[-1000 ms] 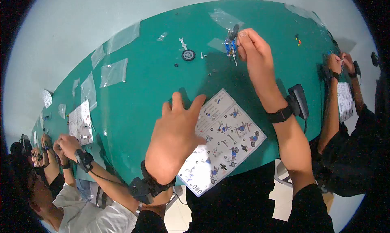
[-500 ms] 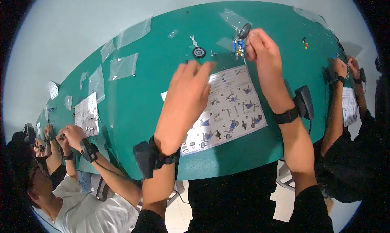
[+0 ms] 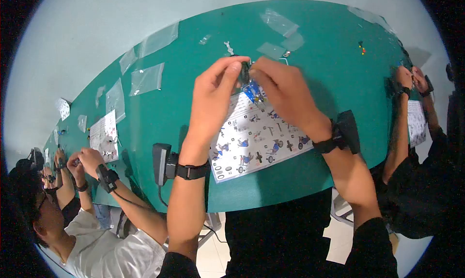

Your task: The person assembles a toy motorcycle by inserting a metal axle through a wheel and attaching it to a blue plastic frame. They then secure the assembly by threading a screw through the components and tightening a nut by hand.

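Blue model (image 3: 252,91) is being gripped at its dark wheel (image 3: 245,73) by left hand (image 3: 215,86) and right hand (image 3: 286,86), apparently for steadying, over the far edge of the instruction sheet (image 3: 261,147), whose diagrams (image 3: 247,160) are being left readable toward the table edge (image 3: 271,198).

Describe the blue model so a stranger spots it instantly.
On the green table, find the printed sheet in front of the wearer. By its far edge, the left hand and right hand meet, holding the blue model. Unlike the sheet's flat pictures, it is solid, with a dark wheel.
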Available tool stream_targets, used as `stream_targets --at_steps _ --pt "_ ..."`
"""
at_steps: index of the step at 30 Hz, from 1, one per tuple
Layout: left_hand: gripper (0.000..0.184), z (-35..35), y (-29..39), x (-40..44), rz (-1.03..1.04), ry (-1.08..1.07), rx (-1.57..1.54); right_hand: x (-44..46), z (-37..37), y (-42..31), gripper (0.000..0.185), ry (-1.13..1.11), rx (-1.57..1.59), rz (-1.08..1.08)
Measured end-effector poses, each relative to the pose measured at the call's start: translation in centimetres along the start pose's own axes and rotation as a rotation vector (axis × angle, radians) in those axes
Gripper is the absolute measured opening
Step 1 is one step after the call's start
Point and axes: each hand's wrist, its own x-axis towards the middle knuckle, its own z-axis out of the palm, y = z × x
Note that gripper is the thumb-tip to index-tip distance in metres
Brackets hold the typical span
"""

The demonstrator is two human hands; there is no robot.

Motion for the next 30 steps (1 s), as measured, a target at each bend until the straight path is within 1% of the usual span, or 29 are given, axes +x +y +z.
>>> stream_targets --at_steps 2,3,6,9,12,15,18,21,24,27,30 --pt "0.031 -0.3 -0.6 0.1 -0.100 -0.015 -0.156 -0.3 0.7 0.2 0.012 0.067 -0.134 -0.130" --pt "0.030 -0.3 -0.6 0.1 -0.116 -0.014 -0.199 -0.4 0.8 0.3 0.011 0.101 -0.201 -0.199" --pt "0.029 -0.3 -0.3 0.2 -0.159 -0.001 -0.277 -0.3 0.2 0.3 0.009 0.029 -0.319 -0.190" --pt "0.025 -0.3 -0.6 0.1 -0.150 0.023 -0.277 -0.4 0.2 0.2 0.009 0.024 -0.377 -0.219" --pt "0.022 -0.5 -0.6 -0.1 -0.134 0.033 -0.265 -0.4 0.5 0.5 0.008 0.078 -0.299 -0.238" --pt "0.023 0.1 -0.3 -0.1 0.047 -0.005 -0.291 -0.5 0.5 0.3 0.009 0.039 -0.191 -0.090" --pt "0.023 -0.5 -0.9 -0.3 0.148 -0.042 -0.342 -0.3 0.4 0.0 0.012 -0.011 -0.050 0.119" --pt "0.024 0.0 -0.3 0.0 0.045 0.064 -0.376 -0.3 0.9 0.7 0.017 0.060 -0.076 -0.009" --pt "0.024 -0.5 -1.1 0.3 -0.100 0.014 0.021 -0.4 1.0 0.7 0.018 0.076 -0.123 -0.099" --pt "0.025 -0.4 -0.7 0.1 -0.102 0.008 -0.121 -0.4 0.9 0.5 0.018 0.056 -0.077 -0.004" --pt "0.028 0.0 0.2 -0.2 0.014 -0.014 -0.178 -0.4 0.8 0.4 0.019 0.051 -0.005 0.081"
